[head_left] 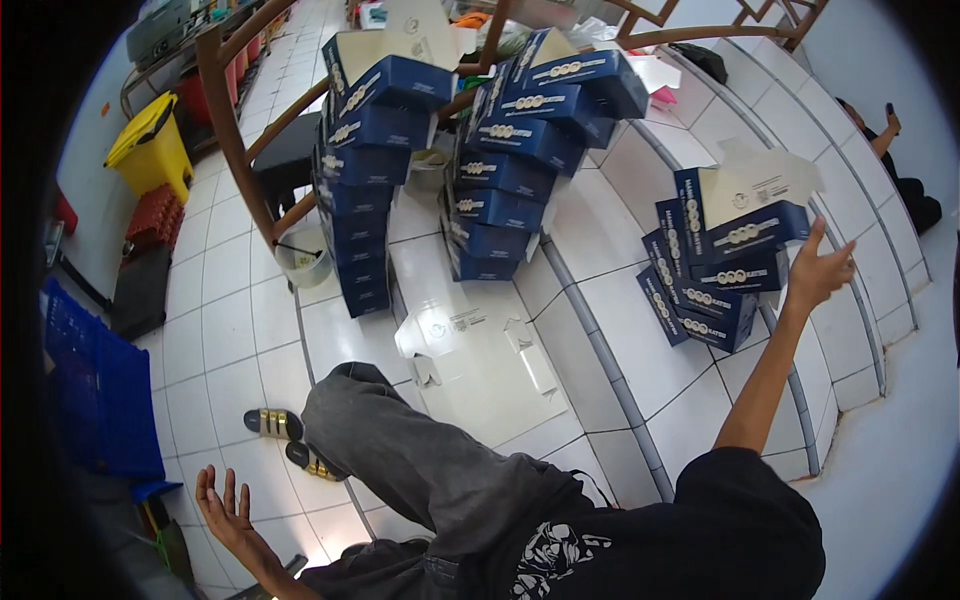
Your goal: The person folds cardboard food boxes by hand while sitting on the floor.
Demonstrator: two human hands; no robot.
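Observation:
My right hand point(821, 262), fingers spread and holding nothing, is beside the top box of a short stack of dark blue cardboard food boxes point(761, 229) on a tiled step. Whether it touches that box I cannot tell. My left hand point(229, 517) is raised over the floor at the lower left, empty, its fingers apart. An unfolded cardboard box blank point(487, 375), pale side up, lies flat on the step in front of me. Beyond it stand two taller stacks of blue boxes, a left one point(364, 165) and a right one point(502, 176), with some lids raised.
A brown metal railing point(225, 105) runs behind the stacks. A clear plastic tub point(306, 259) stands by the left stack. Sandals point(274, 424) lie near my knee. Blue plastic crates point(101, 390) and a yellow bin point(154, 150) are at left. Another person point(907, 180) sits at far right.

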